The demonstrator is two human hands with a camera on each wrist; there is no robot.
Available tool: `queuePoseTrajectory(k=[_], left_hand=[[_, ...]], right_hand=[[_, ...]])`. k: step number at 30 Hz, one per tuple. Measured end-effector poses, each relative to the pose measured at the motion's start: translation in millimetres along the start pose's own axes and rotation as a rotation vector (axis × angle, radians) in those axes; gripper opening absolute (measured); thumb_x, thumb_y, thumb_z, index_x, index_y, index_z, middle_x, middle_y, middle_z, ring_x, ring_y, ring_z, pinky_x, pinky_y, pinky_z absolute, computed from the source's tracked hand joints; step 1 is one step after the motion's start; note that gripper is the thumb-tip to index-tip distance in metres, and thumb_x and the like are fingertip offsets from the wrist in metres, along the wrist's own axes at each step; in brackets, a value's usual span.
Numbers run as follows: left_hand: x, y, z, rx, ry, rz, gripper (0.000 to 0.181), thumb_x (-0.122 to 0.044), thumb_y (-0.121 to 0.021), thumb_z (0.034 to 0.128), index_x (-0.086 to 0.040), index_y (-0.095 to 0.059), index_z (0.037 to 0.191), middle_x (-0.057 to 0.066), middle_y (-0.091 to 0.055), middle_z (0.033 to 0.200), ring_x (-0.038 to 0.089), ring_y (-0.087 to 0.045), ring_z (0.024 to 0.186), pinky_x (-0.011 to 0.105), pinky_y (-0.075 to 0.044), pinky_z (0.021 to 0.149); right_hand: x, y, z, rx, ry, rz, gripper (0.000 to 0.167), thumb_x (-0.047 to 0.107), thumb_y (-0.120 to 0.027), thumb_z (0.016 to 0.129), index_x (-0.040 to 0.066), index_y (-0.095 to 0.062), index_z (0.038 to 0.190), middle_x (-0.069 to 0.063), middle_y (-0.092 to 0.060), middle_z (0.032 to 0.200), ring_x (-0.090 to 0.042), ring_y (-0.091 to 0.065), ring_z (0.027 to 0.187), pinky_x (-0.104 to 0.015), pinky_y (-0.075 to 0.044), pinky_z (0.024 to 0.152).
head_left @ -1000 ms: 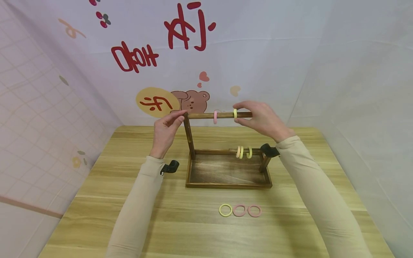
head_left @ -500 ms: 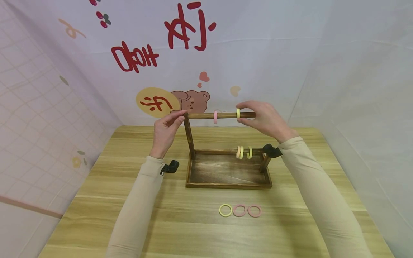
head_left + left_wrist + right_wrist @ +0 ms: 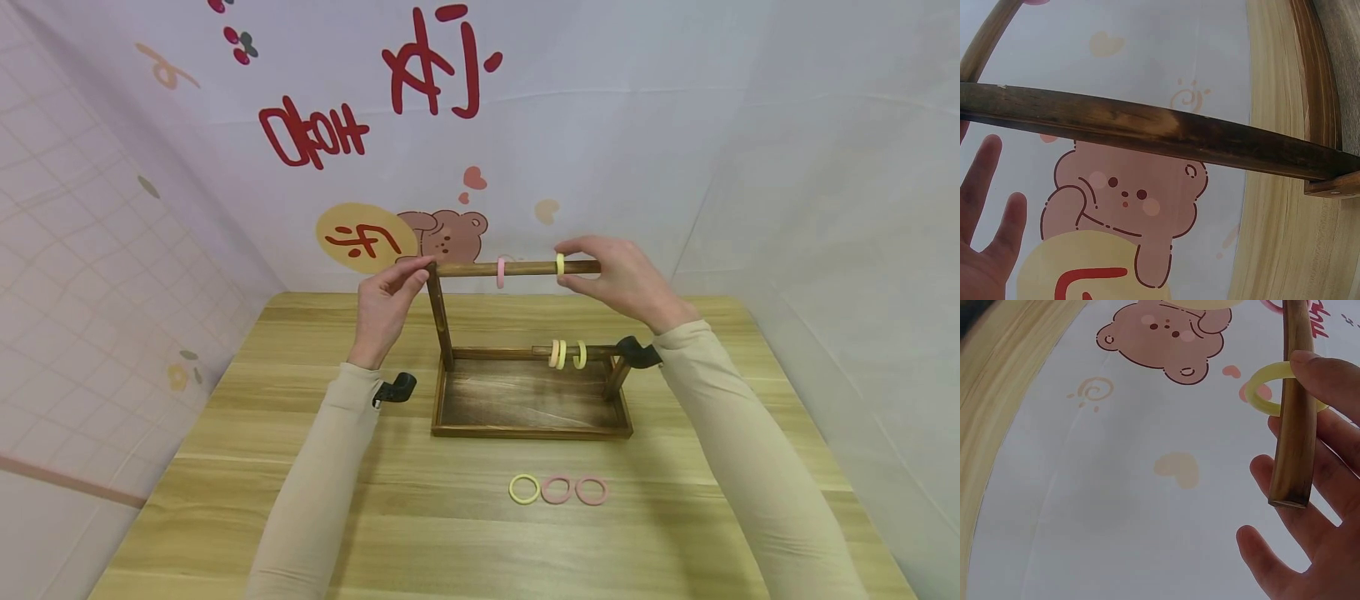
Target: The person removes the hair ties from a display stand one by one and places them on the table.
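A white printed backdrop (image 3: 600,150) rises behind a pale wood-grain table (image 3: 270,467). The left hand (image 3: 381,312) pinches a dark brown wooden rack (image 3: 440,321) at its upper corner; the right hand (image 3: 622,281) pinches a thin yellow ring (image 3: 560,264) around the upper rod (image 3: 525,269), near its free end.

Bear print (image 3: 450,237) on white backdrop (image 3: 615,150) behind wood-grain table (image 3: 420,533)
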State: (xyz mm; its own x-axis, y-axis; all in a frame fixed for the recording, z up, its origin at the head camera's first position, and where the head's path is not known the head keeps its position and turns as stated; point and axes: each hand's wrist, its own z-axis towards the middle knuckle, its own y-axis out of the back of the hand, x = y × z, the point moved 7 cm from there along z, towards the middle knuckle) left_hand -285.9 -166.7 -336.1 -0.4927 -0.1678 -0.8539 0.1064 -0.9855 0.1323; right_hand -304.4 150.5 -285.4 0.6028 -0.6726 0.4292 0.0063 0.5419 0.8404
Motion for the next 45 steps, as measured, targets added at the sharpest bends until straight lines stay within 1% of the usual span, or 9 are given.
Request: queuePoseTrajectory(k=[7,14,18,21,26,28,37,42,45], left_hand=[[0.6,-0.2,0.1,-0.001,0.0,0.004,0.027,-0.015,-0.07,0.101,-0.006,-0.075,0.125,0.002,-0.075,0.121,0.011,-0.07,0.108,0.03,-0.053,0.099],[1.0,-0.8,0.4,-0.001,0.002,-0.011,0.027,-0.008,-0.069,0.1007,-0.001,-0.073,0.126,0.007,-0.074,0.123,0.007,-0.07,0.107,0.027,-0.053,0.098],[-0.3,-1.2,-0.7,-0.002,0.015,-0.013,0.027,-0.006,-0.068,0.1009,0.002,-0.072,0.127,0.007,-0.074,0.123,0.005,-0.069,0.106,0.027,-0.052,0.098],[-5.0,-2.3,-2.2,0.0,0.024,-0.012,0.027,-0.005,-0.066,0.1017,0.004,-0.071,0.127,0.008,-0.074,0.122,0.005,-0.069,0.106,0.027,-0.052,0.099],[-25.1,-4.9,-6.5,0.007,0.018,-0.01,0.028,-0.004,-0.066,0.1017,0.007,-0.069,0.127,0.008,-0.075,0.122,0.005,-0.069,0.106,0.028,-0.052,0.099],[-29.9,-5.1,-7.7,0.006,0.015,-0.01,0.028,-0.004,-0.066,0.1015,0.008,-0.069,0.127,0.008,-0.075,0.121,0.004,-0.069,0.106,0.027,-0.052,0.099],[-29.5,-3.6,-8.6,-0.003,0.017,-0.007,0.026,-0.003,-0.066,0.1014,0.005,-0.071,0.126,0.008,-0.075,0.121,0.004,-0.069,0.105,0.026,-0.052,0.098],[-30.3,-4.4,-7.4,0.003,0.013,0.007,0.028,-0.004,-0.066,0.1015,0.007,-0.069,0.127,0.008,-0.075,0.121,0.005,-0.069,0.107,0.028,-0.052,0.099],[-30.9,-4.2,-7.7,-0.002,0.022,0.019,0.027,-0.004,-0.066,0.1015,0.007,-0.069,0.126,0.009,-0.075,0.122,0.005,-0.069,0.106,0.028,-0.052,0.099]], right_hand=[[-4,1,-2.7,-0.01,-0.008,0.008,0.044,0.022,-0.08,0.094,0.007,-0.067,0.134,-0.01,-0.068,0.134,-0.031,-0.06,0.128,-0.049,-0.045,0.109],[-9,2,-4.6,0.001,-0.035,0.01,0.044,0.026,-0.076,0.097,0.008,-0.067,0.135,-0.01,-0.067,0.137,-0.032,-0.058,0.131,-0.05,-0.043,0.111],[-10,4,-6.8,0.0,-0.035,0.008,0.044,0.027,-0.075,0.098,0.007,-0.066,0.136,-0.011,-0.066,0.138,-0.033,-0.056,0.133,-0.051,-0.041,0.112],[-12,5,-9.4,0.0,-0.034,0.007,0.044,0.026,-0.075,0.098,0.006,-0.065,0.137,-0.011,-0.065,0.14,-0.033,-0.054,0.135,-0.051,-0.04,0.114],[-15,7,-13.8,-0.004,-0.042,0.007,0.044,0.026,-0.075,0.098,0.007,-0.065,0.136,-0.011,-0.065,0.139,-0.033,-0.055,0.135,-0.052,-0.04,0.113],[-16,8,-14.8,-0.006,-0.045,0.006,0.044,0.026,-0.075,0.098,0.007,-0.065,0.137,-0.011,-0.065,0.139,-0.033,-0.055,0.135,-0.052,-0.04,0.113],[-23,10,-19.7,-0.009,-0.069,0.018,0.044,0.025,-0.074,0.099,0.007,-0.064,0.138,-0.01,-0.064,0.141,-0.034,-0.053,0.137,-0.053,-0.038,0.115],[-30,13,-23.5,-0.026,-0.09,0.028,0.044,0.025,-0.074,0.098,0.007,-0.065,0.137,-0.01,-0.065,0.139,-0.034,-0.053,0.136,-0.053,-0.038,0.114],[-34,15,-24.6,-0.034,-0.094,0.027,0.044,0.026,-0.075,0.098,0.007,-0.065,0.137,-0.01,-0.065,0.139,-0.034,-0.053,0.136,-0.054,-0.038,0.114]])
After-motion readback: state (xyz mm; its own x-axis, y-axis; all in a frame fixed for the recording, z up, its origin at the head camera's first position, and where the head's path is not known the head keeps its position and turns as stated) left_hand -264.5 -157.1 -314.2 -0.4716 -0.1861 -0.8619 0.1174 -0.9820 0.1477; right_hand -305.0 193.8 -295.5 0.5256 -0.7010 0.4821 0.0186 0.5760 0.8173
